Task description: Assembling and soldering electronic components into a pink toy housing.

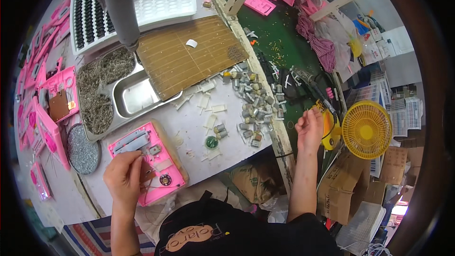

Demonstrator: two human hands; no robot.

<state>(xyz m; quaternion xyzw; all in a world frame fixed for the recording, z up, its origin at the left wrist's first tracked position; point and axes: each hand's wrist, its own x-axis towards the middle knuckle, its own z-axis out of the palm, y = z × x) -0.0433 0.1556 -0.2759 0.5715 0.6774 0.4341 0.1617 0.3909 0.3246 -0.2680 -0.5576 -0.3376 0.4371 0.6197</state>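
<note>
My left hand [124,175] is at the left side of a pink plastic casing [176,167], its thumb and fingers pinched together; what they hold, if anything, is too small to make out. Inside the casing are a grey battery-like block [131,142], a small metal motor [155,150], a round black speaker-like part [165,179] and thin wires. Raised off the table's right edge, my right hand [310,128] has its fingers curled in; what is in them, if anything, is hidden. A yellow fan [367,129] and an orange-yellow object [328,122] are beside it.
Small motors [256,97] lie heaped at the table's right edge, with white plastic pieces [210,122] nearby. Behind stand a metal tray [135,96] of small screws, a wooden board [189,57] and a white rack [163,0]. Pink casings [50,132] crowd the left.
</note>
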